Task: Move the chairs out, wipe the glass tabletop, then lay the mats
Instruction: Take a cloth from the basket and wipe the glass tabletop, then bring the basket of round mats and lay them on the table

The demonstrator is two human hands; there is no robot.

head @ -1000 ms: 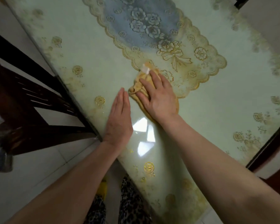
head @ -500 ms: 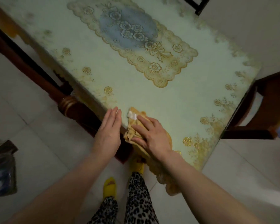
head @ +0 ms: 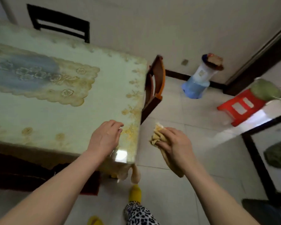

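Yellow cloth bunched in the right hand's grip, off the tabletop corner; left hand loosely curled, empty. Dangling tail could snag, probably.

A home dining room: glass-topped table, wooden chair, tiled floor, plastic stool.

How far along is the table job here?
Chairs: one chair stands at the table's end, so pull-out is unclear. Wiping in hand: right hand grips the cloth off the edge, left hand over the tabletop. Laying mats is left.
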